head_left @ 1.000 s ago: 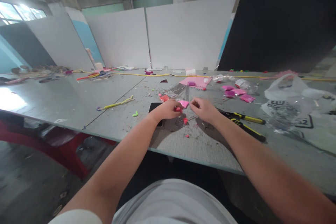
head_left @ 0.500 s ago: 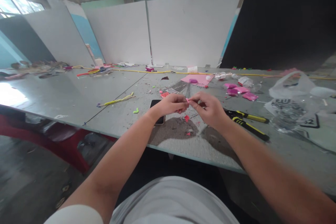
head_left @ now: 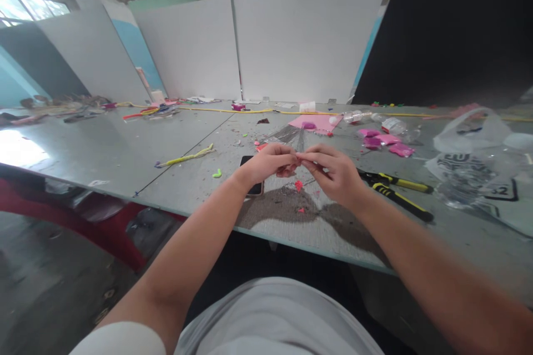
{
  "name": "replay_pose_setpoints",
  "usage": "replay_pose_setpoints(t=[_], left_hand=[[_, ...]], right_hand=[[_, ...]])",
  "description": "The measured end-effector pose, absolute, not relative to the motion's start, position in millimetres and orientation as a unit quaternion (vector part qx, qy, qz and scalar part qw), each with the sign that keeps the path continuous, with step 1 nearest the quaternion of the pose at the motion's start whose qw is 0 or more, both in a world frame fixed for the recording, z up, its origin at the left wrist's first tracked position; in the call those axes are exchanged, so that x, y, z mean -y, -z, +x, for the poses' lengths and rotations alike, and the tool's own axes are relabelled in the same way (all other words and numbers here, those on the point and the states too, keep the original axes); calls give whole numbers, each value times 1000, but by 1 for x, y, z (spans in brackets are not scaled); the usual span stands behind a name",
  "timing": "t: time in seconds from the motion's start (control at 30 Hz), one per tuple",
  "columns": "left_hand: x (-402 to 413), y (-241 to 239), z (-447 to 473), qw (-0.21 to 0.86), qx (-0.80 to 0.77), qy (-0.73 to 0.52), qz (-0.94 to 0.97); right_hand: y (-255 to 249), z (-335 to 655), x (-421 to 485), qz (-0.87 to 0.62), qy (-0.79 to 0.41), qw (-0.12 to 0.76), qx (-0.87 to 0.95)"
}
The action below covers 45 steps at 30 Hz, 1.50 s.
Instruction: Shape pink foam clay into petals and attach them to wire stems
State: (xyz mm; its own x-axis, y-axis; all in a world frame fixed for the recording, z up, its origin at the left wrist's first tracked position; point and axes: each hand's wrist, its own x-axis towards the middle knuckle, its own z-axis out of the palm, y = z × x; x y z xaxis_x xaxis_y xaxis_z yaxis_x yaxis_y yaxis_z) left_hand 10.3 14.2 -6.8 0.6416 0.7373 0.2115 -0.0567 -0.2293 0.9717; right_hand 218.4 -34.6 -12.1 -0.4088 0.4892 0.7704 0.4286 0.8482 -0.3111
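My left hand (head_left: 275,161) and my right hand (head_left: 331,169) meet above the table, fingertips pinched together. Between them is a small pink piece (head_left: 298,157), mostly covered by the fingers; it looks like soft modelling clay. A phone (head_left: 255,187) lies partly under my left wrist. Below the hands are red scraps (head_left: 298,185) on the tabletop. Just right of my right hand rest yellow-and-black handled pliers (head_left: 402,199). Thin clear strands (head_left: 287,134) spread out behind the fingers.
A pink sheet (head_left: 320,121) with a purple lump lies at the back. Pink packets (head_left: 387,140), clear bottles (head_left: 393,126) and a plastic bag (head_left: 466,163) are on the right. A yellow twisted stem (head_left: 187,156) and a green bit (head_left: 217,173) lie left. White panels (head_left: 308,44) stand behind.
My fingertips have closed further together, so less of the pink piece shows. The right fingers have straightened a little. The view has shifted slightly.
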Motion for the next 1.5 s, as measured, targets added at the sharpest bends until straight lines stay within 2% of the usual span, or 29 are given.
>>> replay_pose_setpoints(t=[0.63,0.83,1.07,1.17,1.3,1.43,1.5], left_hand=[[-10,4,10,503,-280,-267,773],[-14,11,12,340,-296,-248,858],[-15,17,13,138,-197,-280,929],[-15,18,12,98,-161,-311,931],[-12,16,13,139,-157,-381,900],[-3,11,13,349,-172,-392,834],[1,9,13,420,-164,-400,798]], right_hand=[[8,235,21,-262,-1,381,887],[6,241,17,-298,-49,340,891],[7,239,14,-430,-121,314,838],[6,237,17,-470,-188,320,801],[7,239,17,-454,-325,353,751],[9,238,15,-363,-427,423,712],[9,235,16,-325,-449,444,705]])
